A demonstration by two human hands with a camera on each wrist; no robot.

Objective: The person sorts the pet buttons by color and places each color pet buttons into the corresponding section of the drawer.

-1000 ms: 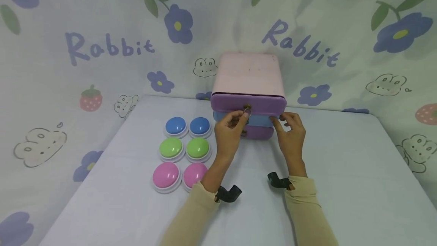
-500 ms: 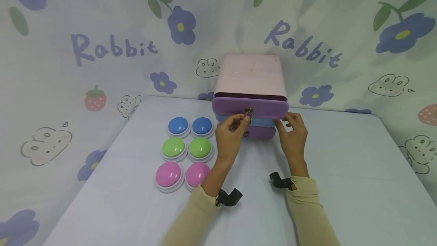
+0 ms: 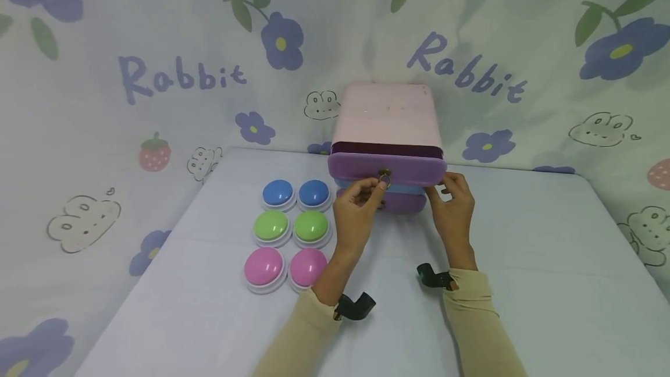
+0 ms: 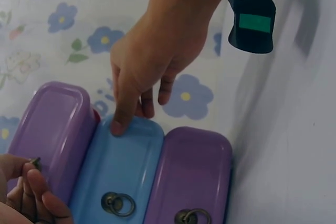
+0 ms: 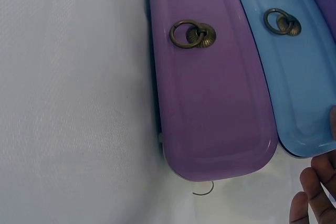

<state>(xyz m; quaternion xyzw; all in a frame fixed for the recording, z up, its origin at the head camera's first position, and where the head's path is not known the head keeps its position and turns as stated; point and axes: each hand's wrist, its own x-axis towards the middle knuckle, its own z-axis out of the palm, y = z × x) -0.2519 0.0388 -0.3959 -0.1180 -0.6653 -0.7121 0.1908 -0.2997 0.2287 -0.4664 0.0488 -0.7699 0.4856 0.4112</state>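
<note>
A small pink drawer cabinet stands against the back cloth. Its top purple drawer is pulled part way out, with a dark gap behind the front. My left hand pinches the brass ring pull on that drawer between thumb and fingers. At the cabinet's right side, my right hand has its thumb on the edge of the blue middle drawer, the fingers lying around the side. The lower purple drawer is in, its ring hanging free.
Left of the arms, domed push buttons stand in pairs on the white tabletop: blue, green and pink. Behind the cabinet rises a printed cloth with flowers and rabbits.
The top purple drawer has slid forward toward me as my left hand draws its ring, widening the dark gap behind its front. My right hand keeps its place at the cabinet's side.
</note>
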